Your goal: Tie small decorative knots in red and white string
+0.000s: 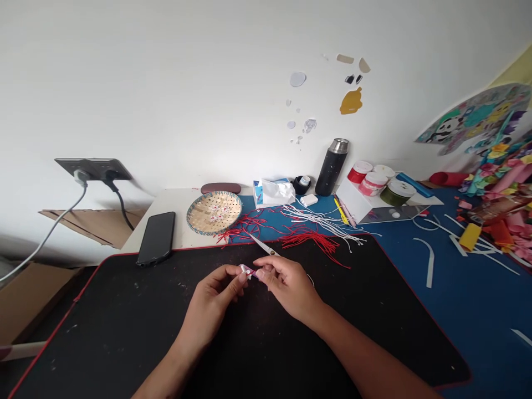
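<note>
My left hand (216, 296) and my right hand (286, 285) meet over the black desk mat (124, 327). Both pinch a small pink and white piece (248, 271) between their fingertips. The scissors (262, 245) lie just beyond my right hand, blades pointing toward the red cords (310, 239). White cords (324, 221) lie spread behind the red ones.
A woven basket (214, 212), a black phone (157, 237), a tissue pack (272, 192), a black flask (331, 167) and tape rolls (376, 180) stand at the back. Coloured paper scraps (499, 221) pile up at the right. A wall socket (93, 169) holds two plugs.
</note>
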Demonstrator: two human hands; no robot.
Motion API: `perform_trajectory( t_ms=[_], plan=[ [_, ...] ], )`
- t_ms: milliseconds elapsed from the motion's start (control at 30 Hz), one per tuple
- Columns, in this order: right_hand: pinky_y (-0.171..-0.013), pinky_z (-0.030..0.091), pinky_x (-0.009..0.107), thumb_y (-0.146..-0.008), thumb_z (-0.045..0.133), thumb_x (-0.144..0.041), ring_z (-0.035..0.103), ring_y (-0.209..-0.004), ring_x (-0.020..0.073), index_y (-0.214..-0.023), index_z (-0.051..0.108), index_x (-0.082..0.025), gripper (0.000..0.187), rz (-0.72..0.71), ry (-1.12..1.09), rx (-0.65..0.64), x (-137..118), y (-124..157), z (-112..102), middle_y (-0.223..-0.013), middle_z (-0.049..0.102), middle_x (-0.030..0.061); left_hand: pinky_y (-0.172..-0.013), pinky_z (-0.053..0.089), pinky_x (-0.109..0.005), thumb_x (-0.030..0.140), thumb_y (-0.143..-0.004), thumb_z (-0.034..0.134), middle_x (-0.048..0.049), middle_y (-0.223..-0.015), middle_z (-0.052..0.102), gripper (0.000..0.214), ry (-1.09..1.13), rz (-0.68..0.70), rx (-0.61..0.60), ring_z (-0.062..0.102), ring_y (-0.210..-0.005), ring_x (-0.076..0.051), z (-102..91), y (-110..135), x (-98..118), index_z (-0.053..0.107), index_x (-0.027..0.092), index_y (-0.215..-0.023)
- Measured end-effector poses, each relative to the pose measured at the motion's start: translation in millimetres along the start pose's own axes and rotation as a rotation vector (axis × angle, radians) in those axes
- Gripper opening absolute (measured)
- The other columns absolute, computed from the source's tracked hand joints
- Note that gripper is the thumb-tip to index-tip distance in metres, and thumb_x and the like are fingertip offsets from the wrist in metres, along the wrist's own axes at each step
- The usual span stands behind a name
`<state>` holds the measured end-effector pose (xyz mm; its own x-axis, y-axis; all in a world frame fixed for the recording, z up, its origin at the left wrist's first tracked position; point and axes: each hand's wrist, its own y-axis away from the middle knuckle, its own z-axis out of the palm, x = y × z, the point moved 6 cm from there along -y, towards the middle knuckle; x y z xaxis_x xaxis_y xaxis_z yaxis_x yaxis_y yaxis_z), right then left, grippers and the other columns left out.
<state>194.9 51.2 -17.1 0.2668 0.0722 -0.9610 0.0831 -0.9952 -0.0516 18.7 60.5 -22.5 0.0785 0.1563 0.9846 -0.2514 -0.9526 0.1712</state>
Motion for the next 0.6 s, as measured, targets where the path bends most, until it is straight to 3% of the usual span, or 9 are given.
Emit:
perform_trajectory(
  t_ms=[233,600],
  plan=[
    [-0.053,0.046,0.022,-0.098,0.063,-0.042,0.059,-0.060,0.0117,-0.105,0.071,-0.018,0.026,0.055,-0.193,-0.164,6,6,20,-0.080,0.068,0.0022,-0.062,0.046,-0.025,0.048,-0.088,0.076,-0.0013,-0.077,0.067,0.030,0.037,0.002,-0.074,0.056,-0.068,-0.015,9.3,1,-1,0.074,0.019,-0.088],
    [-0.047,0.039,0.020,-0.099,0.058,-0.036,0.053,-0.050,0.0092,-0.093,0.067,-0.017,0.021,0.087,-0.232,-0.164,4,6,14,-0.066,0.060,-0.0025,-0.060,0.049,-0.024,0.043,-0.086,0.079,-0.0012,-0.085,0.070,0.031,0.070,0.041,-0.010,0.061,-0.072,-0.015,7.2,3,1,0.071,0.020,-0.105]
  ],
)
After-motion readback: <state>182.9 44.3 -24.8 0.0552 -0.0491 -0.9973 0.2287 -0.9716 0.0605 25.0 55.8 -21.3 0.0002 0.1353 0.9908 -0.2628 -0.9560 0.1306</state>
